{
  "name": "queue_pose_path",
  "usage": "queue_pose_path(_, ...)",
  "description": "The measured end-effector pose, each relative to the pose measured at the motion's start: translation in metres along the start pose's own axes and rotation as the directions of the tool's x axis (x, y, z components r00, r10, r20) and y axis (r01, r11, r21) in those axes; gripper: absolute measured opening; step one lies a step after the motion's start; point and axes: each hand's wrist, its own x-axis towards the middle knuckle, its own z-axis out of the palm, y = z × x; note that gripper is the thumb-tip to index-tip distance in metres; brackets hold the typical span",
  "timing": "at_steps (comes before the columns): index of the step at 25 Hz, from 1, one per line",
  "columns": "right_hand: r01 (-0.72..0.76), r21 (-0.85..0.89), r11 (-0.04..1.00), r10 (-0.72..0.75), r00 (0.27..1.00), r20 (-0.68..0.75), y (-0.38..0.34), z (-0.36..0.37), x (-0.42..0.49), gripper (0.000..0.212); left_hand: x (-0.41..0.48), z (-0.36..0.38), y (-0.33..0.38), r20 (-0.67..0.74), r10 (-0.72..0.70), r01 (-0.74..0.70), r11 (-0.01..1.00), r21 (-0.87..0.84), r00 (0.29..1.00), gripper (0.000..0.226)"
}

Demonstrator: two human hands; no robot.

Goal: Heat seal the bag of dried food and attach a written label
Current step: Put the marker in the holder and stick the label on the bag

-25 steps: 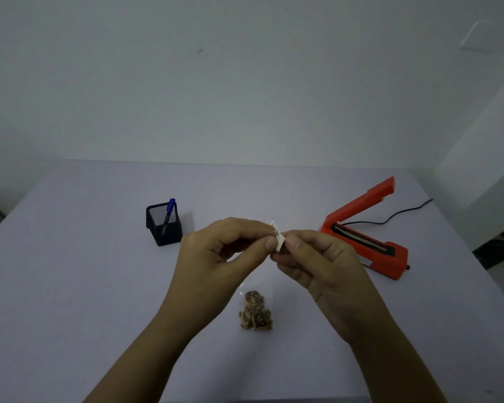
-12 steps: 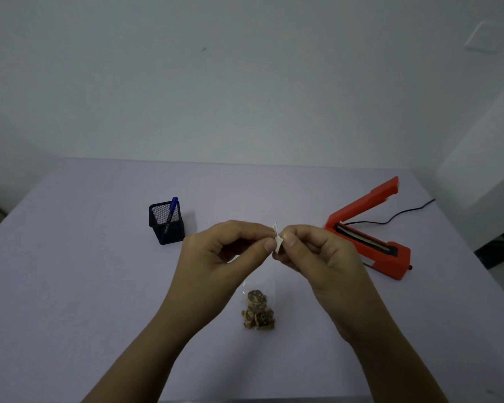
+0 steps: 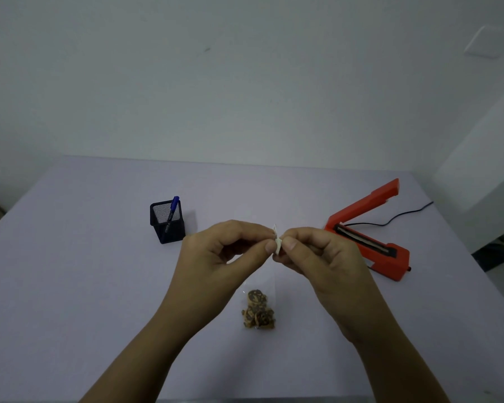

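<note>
- Since the earlier frame both hands sit a touch lower over the table [image 3: 70, 286], their pinch on the label unchanged.
- Left hand [image 3: 216, 257]: thumb and forefinger closed on the small white label [image 3: 277, 242], other fingers curled loosely.
- Right hand [image 3: 317, 257]: thumb and fingertips closed on the same label from the other side, so the two hands meet at it.
- Bag [image 3: 259, 309] lies flat on the table just below and between the wrists, dried food bunched at its near end; its far end is hidden behind the hands.
- Sealer [image 3: 370, 237], orange, arm raised, sits just right of the right hand, its cord trailing away.
- Pen cup [image 3: 166, 222], black mesh, stands beyond the left hand with a blue pen [image 3: 172, 210] leaning in it.
</note>
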Motion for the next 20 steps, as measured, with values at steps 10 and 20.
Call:
queue_pose_path(10,0.161,-0.269,0.95,-0.163,0.987,0.015,0.006,0.007,-0.005,0.022,-0.004,-0.003,0.002,0.082,-0.075,0.082,0.993,-0.082,0.994,0.017)
queue_pose_path(20,0.14,-0.227,0.964,-0.137,0.99,0.031,0.015,0.018,0.002,0.017,-0.006,-0.009,-0.008,-0.094,-0.185,0.176,0.98,-0.096,0.978,0.011)
